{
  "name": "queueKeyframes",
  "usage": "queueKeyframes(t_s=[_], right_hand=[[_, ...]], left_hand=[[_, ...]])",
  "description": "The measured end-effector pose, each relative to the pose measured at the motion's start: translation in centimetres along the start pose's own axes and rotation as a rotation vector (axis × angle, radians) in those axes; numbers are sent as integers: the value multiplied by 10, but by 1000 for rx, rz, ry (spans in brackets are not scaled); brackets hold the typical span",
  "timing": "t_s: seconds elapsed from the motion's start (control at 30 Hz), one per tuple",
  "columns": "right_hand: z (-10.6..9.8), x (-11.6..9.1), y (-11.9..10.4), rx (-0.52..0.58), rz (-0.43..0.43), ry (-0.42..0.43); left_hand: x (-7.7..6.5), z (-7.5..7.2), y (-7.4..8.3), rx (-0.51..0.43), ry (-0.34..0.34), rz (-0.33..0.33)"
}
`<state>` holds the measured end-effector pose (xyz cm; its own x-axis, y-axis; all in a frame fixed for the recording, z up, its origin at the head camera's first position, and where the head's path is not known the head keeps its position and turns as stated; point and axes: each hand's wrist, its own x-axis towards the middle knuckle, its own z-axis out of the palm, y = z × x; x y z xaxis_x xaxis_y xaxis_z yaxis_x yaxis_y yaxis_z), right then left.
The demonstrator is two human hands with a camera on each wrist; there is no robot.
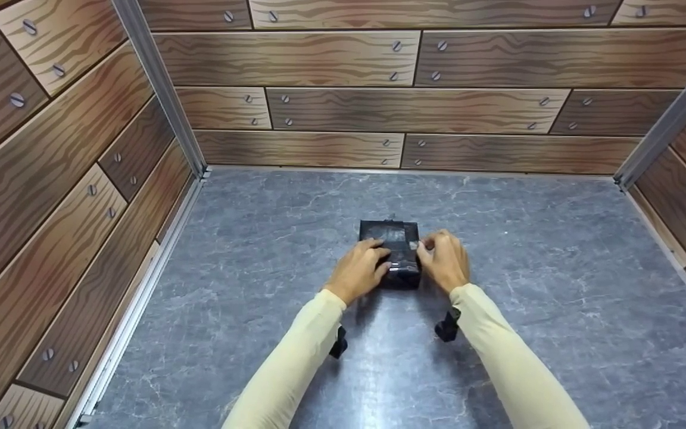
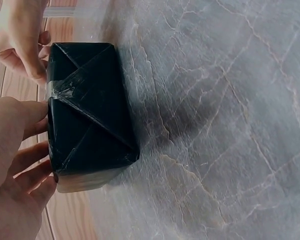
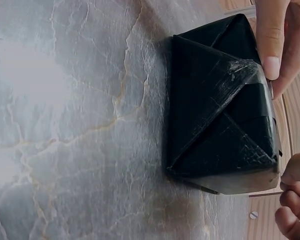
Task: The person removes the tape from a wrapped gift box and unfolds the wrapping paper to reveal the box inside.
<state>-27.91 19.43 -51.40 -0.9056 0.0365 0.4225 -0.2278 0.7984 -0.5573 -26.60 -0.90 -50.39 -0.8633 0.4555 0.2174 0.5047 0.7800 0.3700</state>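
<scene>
A small box-shaped parcel (image 1: 389,231) in black wrapping sits on the floor, its end folded into triangular flaps. Clear tape (image 2: 55,90) runs over its near upper edge. My left hand (image 1: 356,269) rests on the parcel's top from the left, fingers loosely spread. In the right wrist view the thumb of that left hand (image 3: 272,40) touches the top edge beside the tape. At the parcel's right edge, my right hand (image 1: 445,260) has curled fingers and pinches a small whitish bit that looks like tape; its fingertips are partly hidden.
A grey marble-patterned floor (image 1: 271,238) surrounds the parcel. Wood-plank-patterned walls (image 1: 331,59) stand behind and at both sides, with metal posts (image 1: 164,77) at the corners. A small black device (image 1: 447,326) is strapped at each wrist.
</scene>
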Motion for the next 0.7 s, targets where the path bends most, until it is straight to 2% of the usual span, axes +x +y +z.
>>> queueKeyframes(t_s=[0.7], right_hand=[[-4, -1, 6, -28, 3, 31]], left_hand=[[-1, 1, 1, -10, 9, -13]])
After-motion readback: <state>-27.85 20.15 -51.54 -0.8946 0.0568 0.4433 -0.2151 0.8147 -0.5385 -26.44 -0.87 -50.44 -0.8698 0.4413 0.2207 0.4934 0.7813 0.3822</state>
